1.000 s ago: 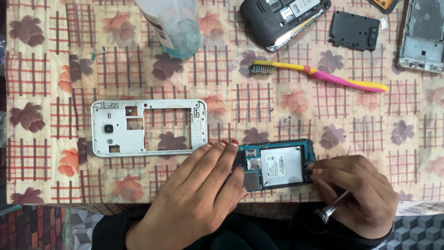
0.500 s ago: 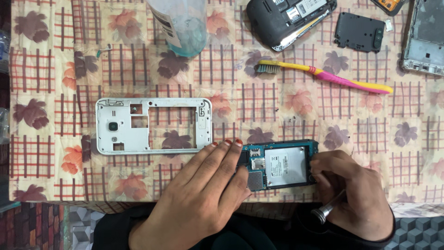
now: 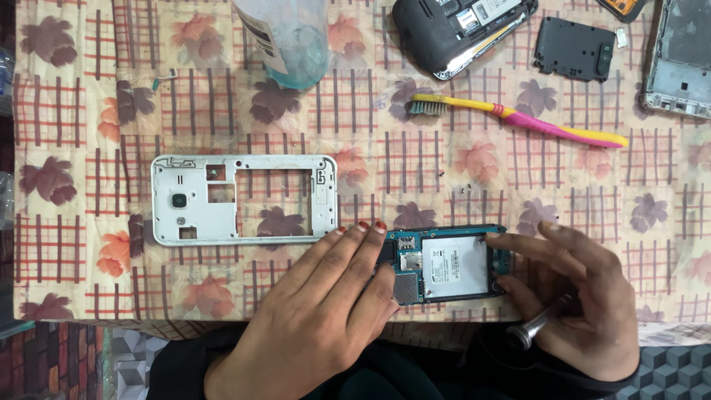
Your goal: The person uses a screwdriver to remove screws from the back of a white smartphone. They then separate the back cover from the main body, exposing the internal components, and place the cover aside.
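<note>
Left hand flat on opened phone; right hand holds screwdriver, fingers touching phone edge.

One head-worn camera looks almost straight down at the patterned surface from close above. The white phone frame sits left of centre; the near surface edge runs along the bottom, below that frame.

White phone frame on a cream cloth patterned with red checks and maroon leaves, yellow-and-pink toothbrush, teal circuit board, red-painted nails.
</note>
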